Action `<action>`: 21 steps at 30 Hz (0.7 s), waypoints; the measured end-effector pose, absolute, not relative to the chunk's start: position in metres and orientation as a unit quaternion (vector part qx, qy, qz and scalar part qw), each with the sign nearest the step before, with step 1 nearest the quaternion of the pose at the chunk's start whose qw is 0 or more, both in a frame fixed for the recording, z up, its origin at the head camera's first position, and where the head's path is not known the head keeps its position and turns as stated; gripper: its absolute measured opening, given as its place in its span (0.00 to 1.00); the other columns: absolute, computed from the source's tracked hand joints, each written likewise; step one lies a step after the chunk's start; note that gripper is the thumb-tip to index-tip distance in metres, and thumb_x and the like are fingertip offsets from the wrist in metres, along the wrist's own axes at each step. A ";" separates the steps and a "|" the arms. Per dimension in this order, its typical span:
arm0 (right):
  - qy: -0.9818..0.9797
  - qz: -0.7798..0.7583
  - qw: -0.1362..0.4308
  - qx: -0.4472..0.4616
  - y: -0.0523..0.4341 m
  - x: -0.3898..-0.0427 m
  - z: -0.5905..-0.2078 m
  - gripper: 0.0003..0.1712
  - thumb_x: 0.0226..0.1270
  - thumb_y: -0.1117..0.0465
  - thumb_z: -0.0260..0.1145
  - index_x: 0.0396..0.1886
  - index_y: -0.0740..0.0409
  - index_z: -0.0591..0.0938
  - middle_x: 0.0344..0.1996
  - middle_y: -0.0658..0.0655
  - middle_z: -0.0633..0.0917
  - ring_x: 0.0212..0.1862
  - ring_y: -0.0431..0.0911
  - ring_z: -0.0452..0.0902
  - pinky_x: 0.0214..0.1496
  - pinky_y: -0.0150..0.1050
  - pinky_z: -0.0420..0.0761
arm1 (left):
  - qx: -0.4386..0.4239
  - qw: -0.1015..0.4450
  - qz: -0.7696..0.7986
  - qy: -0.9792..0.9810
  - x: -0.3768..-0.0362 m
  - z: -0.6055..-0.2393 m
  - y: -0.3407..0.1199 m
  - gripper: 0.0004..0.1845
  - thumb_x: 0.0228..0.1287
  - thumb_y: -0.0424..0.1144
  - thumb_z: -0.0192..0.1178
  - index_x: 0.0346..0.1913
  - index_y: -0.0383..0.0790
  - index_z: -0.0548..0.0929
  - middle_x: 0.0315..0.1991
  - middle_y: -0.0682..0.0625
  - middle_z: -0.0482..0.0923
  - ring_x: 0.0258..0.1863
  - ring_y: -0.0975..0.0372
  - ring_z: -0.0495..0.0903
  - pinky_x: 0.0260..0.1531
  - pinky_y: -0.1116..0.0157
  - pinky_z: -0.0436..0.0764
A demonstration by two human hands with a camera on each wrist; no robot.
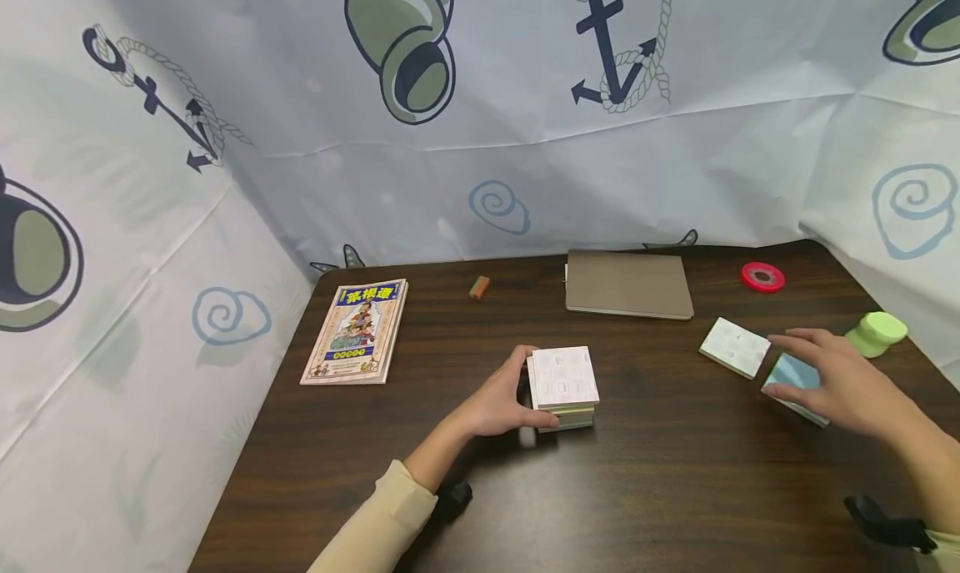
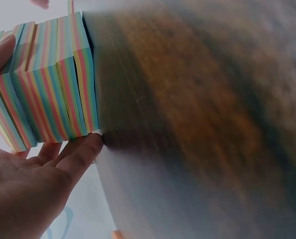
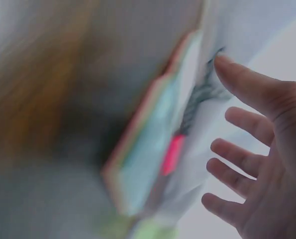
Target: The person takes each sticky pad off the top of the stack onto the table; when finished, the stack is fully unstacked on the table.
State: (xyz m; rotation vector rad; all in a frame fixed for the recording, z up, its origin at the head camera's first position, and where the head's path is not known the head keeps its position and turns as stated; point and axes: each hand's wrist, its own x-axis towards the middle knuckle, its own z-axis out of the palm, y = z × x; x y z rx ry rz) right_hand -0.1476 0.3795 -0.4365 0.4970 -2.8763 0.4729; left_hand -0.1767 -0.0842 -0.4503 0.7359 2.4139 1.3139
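Note:
My left hand [image 1: 493, 403] holds a stack of square sticky note pads [image 1: 566, 381] near the middle of the table, thumb along the near side and fingers at the left and far side. The pads' edges are striped in pink, yellow, green and blue in the left wrist view, and the top sheet is pale with faint print. Over at the right, my right hand [image 1: 858, 383] is spread above a pad with a light blue top [image 1: 797, 373], which it partly hides. Air shows between hand and pad in the right wrist view. Beside that pad lies a white-topped pad [image 1: 735, 347].
A grey-brown notebook [image 1: 628, 284] lies at the back, with a red ring-shaped object [image 1: 762, 277] to its right. Near the right edge stands a lime-green object [image 1: 877, 334]. An illustrated book [image 1: 356, 333] lies at left, and a small orange-green block [image 1: 479, 287] at the back.

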 end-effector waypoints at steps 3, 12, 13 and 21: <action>-0.957 0.175 0.112 0.203 0.356 -0.149 -0.415 0.41 0.45 0.53 0.82 0.58 0.66 0.77 0.56 0.71 0.73 0.56 0.69 0.66 0.50 0.64 0.66 | 0.257 0.147 0.458 0.838 -0.177 -0.450 -0.084 0.49 0.45 0.44 0.80 0.68 0.47 0.59 0.57 0.56 0.70 0.53 0.62 0.71 0.56 0.59 0.69; -0.935 0.205 0.077 0.278 0.269 -0.152 -0.377 0.38 0.59 0.46 0.74 0.67 0.53 0.74 0.64 0.61 0.71 0.63 0.59 0.66 0.53 0.60 0.72 | 0.262 0.149 0.458 0.837 -0.177 -0.450 -0.083 0.49 0.45 0.46 0.79 0.67 0.46 0.59 0.56 0.56 0.70 0.51 0.62 0.72 0.56 0.59 0.69; -0.931 0.207 0.076 0.291 0.259 -0.153 -0.377 0.38 0.60 0.45 0.73 0.67 0.52 0.74 0.64 0.60 0.71 0.63 0.57 0.66 0.53 0.59 0.72 | 0.262 0.148 0.457 0.837 -0.177 -0.451 -0.083 0.49 0.45 0.46 0.79 0.67 0.47 0.59 0.56 0.56 0.70 0.52 0.62 0.71 0.56 0.59 0.69; -0.898 0.216 0.037 0.382 0.182 -0.157 -0.383 0.42 0.60 0.42 0.72 0.71 0.49 0.70 0.69 0.54 0.67 0.68 0.51 0.64 0.62 0.53 0.69 | 0.276 0.149 0.467 0.827 -0.178 -0.451 -0.085 0.47 0.47 0.46 0.78 0.67 0.47 0.59 0.58 0.55 0.69 0.54 0.62 0.71 0.56 0.58 0.70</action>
